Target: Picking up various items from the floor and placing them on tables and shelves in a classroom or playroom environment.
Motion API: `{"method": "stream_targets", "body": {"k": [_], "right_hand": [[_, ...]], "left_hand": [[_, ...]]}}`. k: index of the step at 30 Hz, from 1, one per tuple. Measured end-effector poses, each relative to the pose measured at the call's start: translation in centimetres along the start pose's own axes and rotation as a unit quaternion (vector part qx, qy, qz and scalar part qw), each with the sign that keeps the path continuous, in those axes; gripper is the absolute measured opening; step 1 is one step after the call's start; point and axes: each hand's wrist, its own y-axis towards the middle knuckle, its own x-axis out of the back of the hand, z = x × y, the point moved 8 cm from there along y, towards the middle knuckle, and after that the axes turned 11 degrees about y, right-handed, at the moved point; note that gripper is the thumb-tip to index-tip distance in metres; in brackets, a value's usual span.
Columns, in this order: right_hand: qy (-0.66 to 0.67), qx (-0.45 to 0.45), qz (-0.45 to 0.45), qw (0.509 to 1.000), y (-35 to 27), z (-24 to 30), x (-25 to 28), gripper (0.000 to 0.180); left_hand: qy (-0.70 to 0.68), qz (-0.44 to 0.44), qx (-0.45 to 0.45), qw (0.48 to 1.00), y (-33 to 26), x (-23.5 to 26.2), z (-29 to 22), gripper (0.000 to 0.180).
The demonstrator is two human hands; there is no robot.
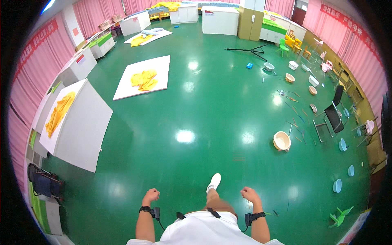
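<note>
My left hand (152,195) hangs in front of my body at the lower middle, its fingers curled closed with nothing showing in them. Opposite it, my right hand (250,194) is also loosely curled, with no held thing visible. A small pale strip shows just below the right hand; I cannot tell what it is. Both hands are over the green floor (163,134), apart from any furniture. Each wrist wears a black strap with a small box, the left one (150,211) and the right one (254,217). A white shoe (214,181) steps forward between the hands.
A white cabinet (85,126) bearing yellow cloth (60,114) stands left; a white board (157,90) with more yellow cloth lies ahead. Right are a cream basin (281,141), scattered sticks (295,109), a black chair (332,116), several blue basins (337,185) and a tripod (255,50).
</note>
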Motion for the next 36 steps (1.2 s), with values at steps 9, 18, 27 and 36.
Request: {"method": "stream_targets", "body": {"k": [9,18,27,36], "right_hand": [[0.023,0.013,-0.023,0.999,23.2,14.6,14.8,0.026],[0.043,0.012,-0.015,0.999,48.4,26.2,22.7,0.030],[0.104,-0.051,-0.028,0.993,69.3,35.1,32.8,0.029],[0.079,-0.066,-0.081,0.991,93.2,35.5,49.2,0.024]], "left_hand": [[-0.002,0.053,0.005,0.999,16.3,4.7,-21.4,0.022],[0.032,0.069,-0.029,0.997,36.3,12.9,-41.1,0.023],[0.110,0.051,-0.055,0.991,56.1,23.7,-65.6,0.025],[0.146,0.084,-0.079,0.982,74.3,25.8,-91.3,0.022]]}}
